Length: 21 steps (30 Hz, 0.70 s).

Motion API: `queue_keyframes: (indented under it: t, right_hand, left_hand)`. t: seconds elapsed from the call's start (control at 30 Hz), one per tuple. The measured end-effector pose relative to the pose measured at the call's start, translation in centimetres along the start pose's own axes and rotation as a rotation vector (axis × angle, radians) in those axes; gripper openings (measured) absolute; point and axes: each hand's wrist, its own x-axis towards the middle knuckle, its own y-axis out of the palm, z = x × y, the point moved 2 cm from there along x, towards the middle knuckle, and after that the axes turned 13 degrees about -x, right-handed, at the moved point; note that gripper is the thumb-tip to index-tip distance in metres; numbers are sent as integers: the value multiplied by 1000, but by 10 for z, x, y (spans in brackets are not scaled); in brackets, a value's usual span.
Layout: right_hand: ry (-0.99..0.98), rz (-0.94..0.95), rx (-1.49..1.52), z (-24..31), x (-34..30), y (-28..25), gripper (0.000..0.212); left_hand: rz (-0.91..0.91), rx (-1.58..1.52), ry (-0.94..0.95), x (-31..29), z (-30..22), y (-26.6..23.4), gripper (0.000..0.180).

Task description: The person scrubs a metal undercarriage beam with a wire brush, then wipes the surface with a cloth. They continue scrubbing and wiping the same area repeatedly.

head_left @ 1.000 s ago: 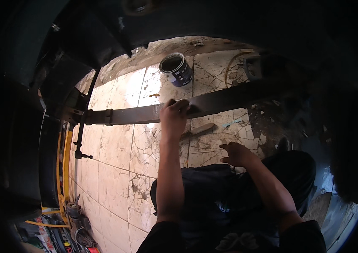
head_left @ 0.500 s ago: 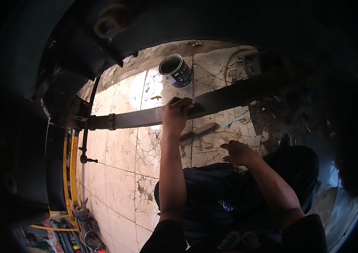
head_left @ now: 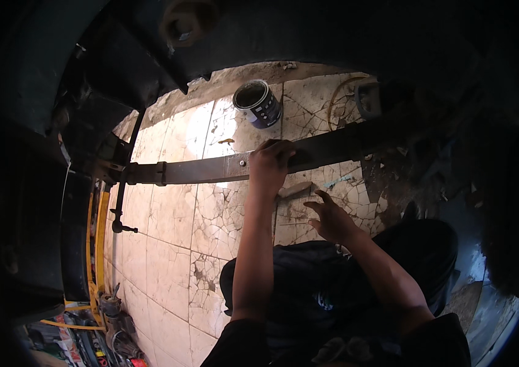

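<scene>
The left hand (head_left: pixel 270 164) lies over the bar (head_left: pixel 327 148), grip hidden; staying steady seems best. The right hand (head_left: pixel 334 221) spreads its fingers.

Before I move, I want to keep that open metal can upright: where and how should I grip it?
Take the metal can around its outer wall, probably with the open right hand, reaching over the leaf spring from your side. Its upright, round wall suits a wrapping grip; the open top is best left clear.

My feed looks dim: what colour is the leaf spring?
The leaf spring is dark grey, showing best in the head view.
</scene>
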Motion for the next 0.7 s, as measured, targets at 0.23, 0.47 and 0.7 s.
queue_keyframes:
  t: [0.23, 0.47, 0.7]
  right_hand:
    - [48, -1, -70, -30, -11, 5, 56]
    - [-30, -88, 38, -6, -1, -1, 51]
    - [8, -196, 107, -20, 2, -11, 45]
  left_hand:
    - [-63, 82, -208, -32, 21, -53, 16]
    - [-19, 45, -86, -12, 11, -19, 11]
    - [19, 98, -56, -17, 8, -25, 10]
